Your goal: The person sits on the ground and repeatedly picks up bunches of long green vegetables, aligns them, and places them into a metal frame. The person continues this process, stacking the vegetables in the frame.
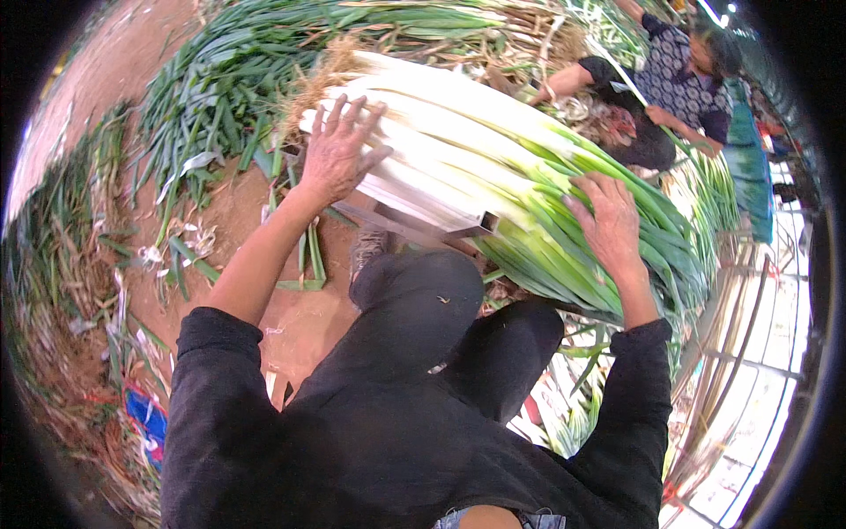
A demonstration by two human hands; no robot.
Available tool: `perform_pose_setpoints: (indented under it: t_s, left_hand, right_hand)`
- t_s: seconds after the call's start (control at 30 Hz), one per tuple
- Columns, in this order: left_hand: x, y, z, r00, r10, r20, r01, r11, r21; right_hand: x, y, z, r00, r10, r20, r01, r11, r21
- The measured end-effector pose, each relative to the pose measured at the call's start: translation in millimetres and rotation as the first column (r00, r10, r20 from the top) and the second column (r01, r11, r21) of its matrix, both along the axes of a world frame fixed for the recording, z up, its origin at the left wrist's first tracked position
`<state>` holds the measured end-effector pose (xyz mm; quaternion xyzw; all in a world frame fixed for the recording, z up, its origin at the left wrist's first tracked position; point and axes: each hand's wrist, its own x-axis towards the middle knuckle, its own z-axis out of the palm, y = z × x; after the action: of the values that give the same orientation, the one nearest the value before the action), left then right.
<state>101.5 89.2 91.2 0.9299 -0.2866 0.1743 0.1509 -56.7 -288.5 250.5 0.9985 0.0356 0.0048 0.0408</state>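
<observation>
A large bundle of long green onions (456, 142) lies across a metal frame (472, 227) in front of my knees, roots at the left, green leaves at the right. My left hand (344, 149) rests with spread fingers on the white stalks near the brown roots (314, 89). On the green leaves at the bundle's right part lies my right hand (605, 215), fingers bent and a little apart. Whether its fingers grip any leaves cannot be told. The undersides of both palms are hidden.
Heaps of green onions (218, 79) lie on the dirt floor beyond and to the left. A co-worker (681, 79) sits at the upper right with a long stalk in hand. Peeled scraps (195, 241) and a blue bag (147, 420) lie at the left. A barred structure (747, 364) stands at right.
</observation>
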Motion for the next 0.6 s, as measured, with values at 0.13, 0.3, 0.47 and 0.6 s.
perform_pose_setpoints:
  t_s: [0.13, 0.3, 0.47, 0.6]
  left_hand:
    - [-4, -58, 24, 0.955, -0.283, -0.087, 0.275, 0.957, -0.094]
    - [6, -84, 14, 0.968, -0.232, -0.096, 0.228, 0.972, -0.055]
    - [15, -85, 6, 0.972, -0.205, -0.115, 0.203, 0.979, -0.028]
    - [9, -77, 15, 0.957, -0.248, -0.153, 0.241, 0.968, -0.066]
  right_hand:
    - [-27, 15, -29, 0.986, 0.08, 0.146, -0.074, 0.996, -0.043]
    - [-45, 4, -34, 0.994, 0.073, 0.085, -0.066, 0.994, -0.082]
    - [-27, -8, -33, 0.995, -0.021, 0.094, 0.033, 0.992, -0.126]
    - [-64, 17, -41, 0.986, 0.009, 0.165, -0.012, 1.0, 0.017]
